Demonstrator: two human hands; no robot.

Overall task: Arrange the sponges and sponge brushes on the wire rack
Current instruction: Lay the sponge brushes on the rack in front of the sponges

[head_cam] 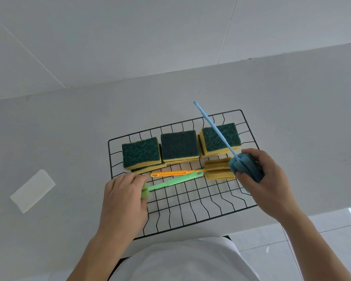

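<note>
A black wire rack (190, 203) lies on the white counter. Three stacks of green-and-yellow sponges (179, 146) sit in a row along its far side. In front of them lies an orange-handled sponge brush (219, 169), its yellow head to the right. My left hand (124, 199) grips the green foam head of a green sponge brush (174, 181), whose handle rests on the rack and points right. My right hand (265, 179) holds the blue sponge brush (215, 129) by its foam head above the rack's right edge, handle slanting up and to the far left.
A white rectangular block (32, 190) lies on the counter to the left of the rack. The counter's front edge runs just under the rack's near side, with tiled floor (322, 240) below at the right. A white wall rises behind the counter.
</note>
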